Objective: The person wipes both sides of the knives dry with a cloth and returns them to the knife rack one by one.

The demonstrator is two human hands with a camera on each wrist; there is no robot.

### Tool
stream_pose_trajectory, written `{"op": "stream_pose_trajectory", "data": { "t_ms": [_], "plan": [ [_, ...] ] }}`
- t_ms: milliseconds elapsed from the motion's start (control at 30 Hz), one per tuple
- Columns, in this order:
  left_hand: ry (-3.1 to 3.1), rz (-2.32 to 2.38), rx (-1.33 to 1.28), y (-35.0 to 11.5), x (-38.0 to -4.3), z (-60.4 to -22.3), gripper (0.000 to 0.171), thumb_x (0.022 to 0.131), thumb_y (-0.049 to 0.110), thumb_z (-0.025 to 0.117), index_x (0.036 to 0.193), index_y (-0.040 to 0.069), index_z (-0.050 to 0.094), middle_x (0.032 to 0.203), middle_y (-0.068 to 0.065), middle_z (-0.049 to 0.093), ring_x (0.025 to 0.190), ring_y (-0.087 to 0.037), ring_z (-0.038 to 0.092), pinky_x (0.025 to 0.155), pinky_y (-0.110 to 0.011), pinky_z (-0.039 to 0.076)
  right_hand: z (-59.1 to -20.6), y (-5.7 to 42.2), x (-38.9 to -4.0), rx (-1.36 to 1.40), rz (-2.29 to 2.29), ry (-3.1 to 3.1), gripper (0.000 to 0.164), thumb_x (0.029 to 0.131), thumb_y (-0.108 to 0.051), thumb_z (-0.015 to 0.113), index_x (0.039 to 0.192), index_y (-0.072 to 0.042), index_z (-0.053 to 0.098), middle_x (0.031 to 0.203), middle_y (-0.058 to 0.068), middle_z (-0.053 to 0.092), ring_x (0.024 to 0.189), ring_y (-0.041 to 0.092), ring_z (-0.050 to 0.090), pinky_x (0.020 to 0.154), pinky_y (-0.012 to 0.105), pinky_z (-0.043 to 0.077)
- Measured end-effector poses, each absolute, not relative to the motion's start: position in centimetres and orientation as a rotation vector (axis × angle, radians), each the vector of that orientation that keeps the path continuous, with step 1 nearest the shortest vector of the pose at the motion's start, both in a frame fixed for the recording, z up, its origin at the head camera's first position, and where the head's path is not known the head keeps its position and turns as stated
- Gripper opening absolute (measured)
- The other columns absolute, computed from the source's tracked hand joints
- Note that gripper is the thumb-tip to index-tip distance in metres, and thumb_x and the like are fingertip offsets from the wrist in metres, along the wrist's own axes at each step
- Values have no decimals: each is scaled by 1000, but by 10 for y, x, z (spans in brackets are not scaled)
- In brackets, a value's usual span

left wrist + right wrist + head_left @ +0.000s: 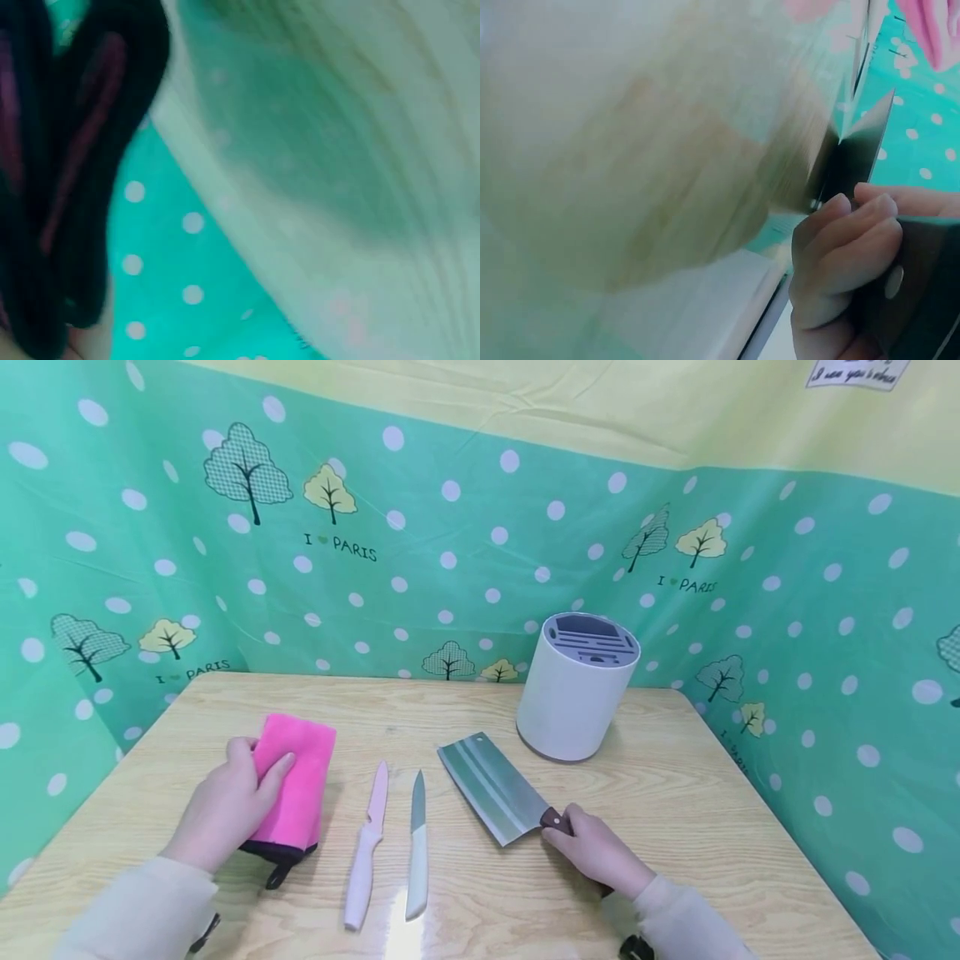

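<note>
At the left of the head view my left hand (pixel 225 806) holds a folded pink cloth (pixel 309 777) above the table, thumb across its front. The cloth's dark-edged folds (pixel 90 187) fill the left side of the left wrist view. My right hand (pixel 603 856) grips the dark wooden handle of a cleaver (pixel 495 789), whose broad blade points toward the far left, over or on the table. In the right wrist view, curled fingers (pixel 847 255) wrap the riveted handle (pixel 930 292). Between the hands lie a pale purple knife (pixel 362 868) and a white-handled knife (pixel 417 868).
A white cylindrical knife block (pixel 570 710) with a slotted grey top stands at the back right of the wooden table (pixel 697 793). Behind the table hangs a green dotted curtain (pixel 420 560), which also encloses both sides.
</note>
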State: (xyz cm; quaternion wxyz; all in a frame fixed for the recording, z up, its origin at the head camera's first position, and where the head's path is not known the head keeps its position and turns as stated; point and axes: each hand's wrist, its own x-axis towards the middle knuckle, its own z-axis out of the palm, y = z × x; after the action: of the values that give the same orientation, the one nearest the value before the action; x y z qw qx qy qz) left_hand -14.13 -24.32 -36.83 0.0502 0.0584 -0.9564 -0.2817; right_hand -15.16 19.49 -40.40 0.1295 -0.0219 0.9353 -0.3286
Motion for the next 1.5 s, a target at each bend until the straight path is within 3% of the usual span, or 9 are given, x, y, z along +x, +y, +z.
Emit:
{"op": "stream_pose_trajectory", "data": {
  "t_ms": [333, 633, 933, 1300, 1500],
  "plan": [
    [-2810, -860, 32, -212, -132, -346, 62, 103, 48, 40, 125, -11, 35, 65, -9, 50, 54, -19, 50, 51, -31, 41, -405, 194, -152, -9, -1099, 2684, 22, 97, -26, 62, 92, -8, 51, 67, 1, 46, 52, 12, 39, 44, 22, 32],
    [-2740, -816, -122, -192, -129, -324, 54, 103, 44, 44, 123, -6, 40, 61, -6, 49, 48, -16, 48, 44, -30, 40, -404, 197, -151, -53, -1230, 2595, 31, 97, -35, 61, 96, -6, 49, 61, 1, 48, 46, 12, 42, 42, 22, 36],
    [-2703, -699, -303, -172, -137, -293, 46, 103, 40, 49, 124, -1, 43, 64, -3, 54, 49, -13, 48, 47, -29, 40, -396, 199, -151, -129, -1335, 2503, 37, 98, -38, 59, 101, -4, 45, 53, 0, 47, 39, 11, 45, 39, 24, 41],
    [-2719, -793, -401, -144, -143, -282, 39, 99, 29, 59, 123, 2, 45, 68, -5, 56, 49, -14, 49, 48, -29, 43, -381, 183, -147, -199, -1446, 2480, 40, 95, -33, 65, 109, 0, 47, 71, 8, 57, 41, 10, 43, 38, 20, 35],
    [-2753, -808, -436, -132, -144, -290, 39, 98, 29, 61, 123, 3, 46, 71, -5, 59, 51, -12, 50, 49, -27, 43, -376, 174, -141, -242, -1477, 2447, 40, 94, -32, 66, 110, 0, 47, 71, 5, 57, 42, 10, 44, 37, 21, 36]
  ]
}}
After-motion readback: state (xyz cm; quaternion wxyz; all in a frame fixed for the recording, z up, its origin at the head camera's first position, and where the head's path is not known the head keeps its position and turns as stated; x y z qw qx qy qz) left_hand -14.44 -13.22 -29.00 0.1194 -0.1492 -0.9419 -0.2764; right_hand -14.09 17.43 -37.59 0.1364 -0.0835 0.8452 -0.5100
